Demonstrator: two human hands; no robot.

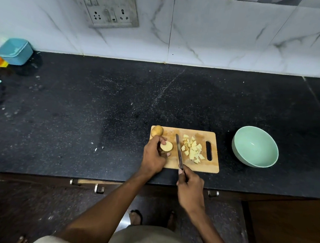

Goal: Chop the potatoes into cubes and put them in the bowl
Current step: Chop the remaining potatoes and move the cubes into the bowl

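Black speckled stone forms the counter point(79, 115), backed by white marbled wall tiles and one switch-and-socket plate point(105, 7). Seen from the head camera, one wooden chopping board point(212, 168) lies under both hands, its long side running left to right and its handle slot on the side beyond the right hand.

The left hand point(153, 157) curls round one halved potato point(166, 146), thumb and fingertips pinching it, the pale cut face turned up and towards the knife. One whole potato point(157, 130) sits just beyond the left hand, at the board's far left corner.

The right hand point(190, 189) grips the handle of one knife point(178, 151); the blade points away from the person, its long axis running front to back between the two hands. One heap of potato cubes point(192, 148), too many to count, lies just right of the blade. One empty mint-green bowl point(237, 156) stands well to the right of the right hand, off the board.
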